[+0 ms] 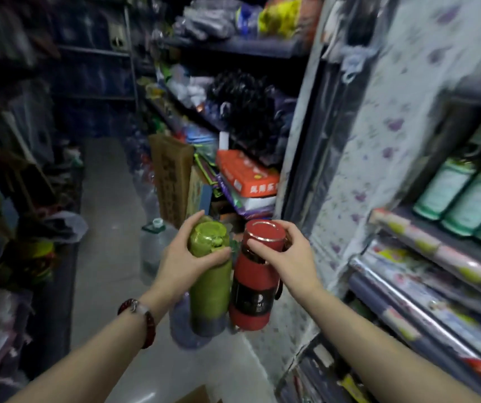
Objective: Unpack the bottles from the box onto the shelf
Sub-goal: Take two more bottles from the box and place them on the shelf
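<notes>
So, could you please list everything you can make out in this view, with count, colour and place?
green bottle: one, green, held upright at centre
red bottle: one, red with black band, right of the green one
water jug: one, clear, on the floor behind the left hand
green-labelled bottles: several, pale green, right shelf
wrapped rolls: several, patterned, lower right shelves
orange box: one, orange, on a stack behind
bracelet: one, dark red, left wrist
left hand: grips the green bottle's top
right hand: grips the red bottle's top
</notes>
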